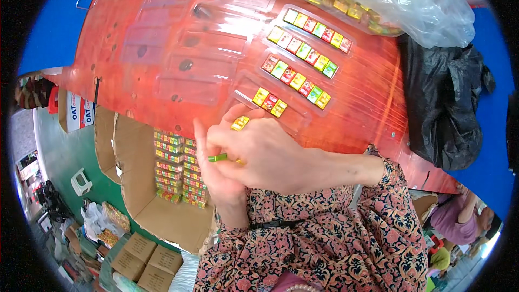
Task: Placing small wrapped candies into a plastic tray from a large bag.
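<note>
My right hand (270, 154) reaches in from the right, closed, with a small yellow wrapped candy (239, 123) at its fingers. Beneath it, partly covered, my left hand (219, 184) is curled around a green wrapped candy (218, 157); a bit of yellow shows beside that piece. Just beyond my hands is a clear plastic tray (243, 93) with slots. Three of its rows hold yellow, red and green candies (296, 80). The nearest row has a short group of candies (270, 103) at its middle, close to my right fingers.
More clear trays (186, 65) lie left on the red table (113, 75). A transparent bag (432, 11) of candies sits at far right, above a black plastic bag (443, 103). Left of my hands, an open cardboard box (138, 157) contains stacks of filled trays (168, 165).
</note>
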`<state>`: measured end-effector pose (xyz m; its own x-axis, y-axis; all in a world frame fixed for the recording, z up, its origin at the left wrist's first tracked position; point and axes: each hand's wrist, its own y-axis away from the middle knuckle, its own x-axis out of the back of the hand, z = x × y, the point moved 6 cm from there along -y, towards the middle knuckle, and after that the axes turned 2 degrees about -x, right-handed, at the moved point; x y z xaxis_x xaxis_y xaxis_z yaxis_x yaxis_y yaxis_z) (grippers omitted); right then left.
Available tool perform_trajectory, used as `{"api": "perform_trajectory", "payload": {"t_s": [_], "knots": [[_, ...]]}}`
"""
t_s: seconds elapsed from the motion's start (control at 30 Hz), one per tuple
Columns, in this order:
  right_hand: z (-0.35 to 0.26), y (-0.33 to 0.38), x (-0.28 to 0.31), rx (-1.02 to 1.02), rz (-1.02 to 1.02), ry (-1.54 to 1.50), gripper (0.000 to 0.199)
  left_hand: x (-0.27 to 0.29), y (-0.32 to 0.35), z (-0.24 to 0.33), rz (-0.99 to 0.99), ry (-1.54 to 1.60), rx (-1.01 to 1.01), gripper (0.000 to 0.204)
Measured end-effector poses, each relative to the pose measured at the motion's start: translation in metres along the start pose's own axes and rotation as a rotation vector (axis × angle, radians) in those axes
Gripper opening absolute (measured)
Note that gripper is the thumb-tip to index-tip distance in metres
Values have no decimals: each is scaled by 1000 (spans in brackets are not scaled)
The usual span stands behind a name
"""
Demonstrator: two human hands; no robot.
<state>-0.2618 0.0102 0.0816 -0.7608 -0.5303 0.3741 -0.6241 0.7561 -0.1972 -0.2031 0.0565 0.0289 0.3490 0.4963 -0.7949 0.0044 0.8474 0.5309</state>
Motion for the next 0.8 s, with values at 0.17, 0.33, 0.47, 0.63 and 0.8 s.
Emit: {"api": "perform_trajectory", "payload": {"t_s": [0.17,0.33,0.47,0.63,0.8], "knots": [[23,6,52,-422,-29,-257,11,30,-4,12,26,149,-8,30],[63,37,70,-640,-27,-7,13,10,-16,21,-5,-415,-232,17],[66,41,65,-553,0,119,12,-7,-22,23,112,-664,-335,17],[66,43,64,-466,62,264,11,-8,-26,14,84,-892,-352,17],[66,46,62,-420,110,311,11,-8,-22,14,117,-947,-426,17]]}}
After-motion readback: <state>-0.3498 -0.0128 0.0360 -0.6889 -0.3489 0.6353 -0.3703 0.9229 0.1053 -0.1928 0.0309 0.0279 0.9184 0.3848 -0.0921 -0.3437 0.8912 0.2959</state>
